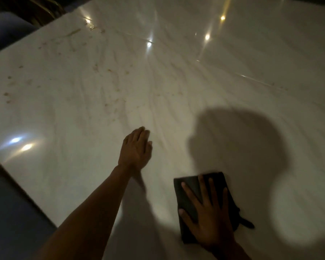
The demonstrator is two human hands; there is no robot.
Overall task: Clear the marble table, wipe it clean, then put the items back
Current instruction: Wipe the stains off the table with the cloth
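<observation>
The tabletop (176, 81) is pale marble with faint grey veins, polished and glossy, reflecting lamps, with brownish stains. The dark cloth (190, 199) looks soft and matt.

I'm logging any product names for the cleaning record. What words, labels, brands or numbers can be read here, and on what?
None can be read. The dark cloth under the right hand shows no label, and the marble table bears only veins, brownish stains and light glints.

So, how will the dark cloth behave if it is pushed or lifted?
The cloth probably slides easily: the table looks glossy. It seems soft and would likely droop if lifted, since a loose corner trails at its right. The right hand, flat on it, should keep it folded.
</observation>
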